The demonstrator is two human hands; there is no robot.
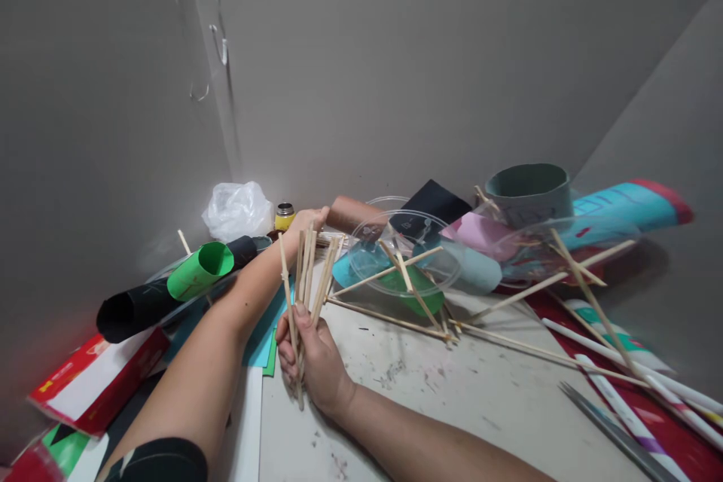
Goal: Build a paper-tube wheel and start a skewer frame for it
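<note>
My right hand (317, 363) is closed round a fanned bundle of thin wooden sticks (306, 271), held upright above the table. One stick leans apart from the others at the left of the bundle. Farther back, my left hand (309, 220) reaches past the bundle, close to more pale sticks (333, 239) lying at the back. Its fingers are mostly hidden, so what they touch cannot be made out. To the right stand frames of joined sticks (389, 316), with a clear plastic lid (404, 252) among them.
On the left lie rolled black paper (135, 309), a green paper roll (197, 271) and a red box (96, 384). A white plastic bag (237, 209) and yellow jar (285, 217) stand behind. At right are scissors (613, 429), markers (626, 410) and a grey paper ring (528, 196).
</note>
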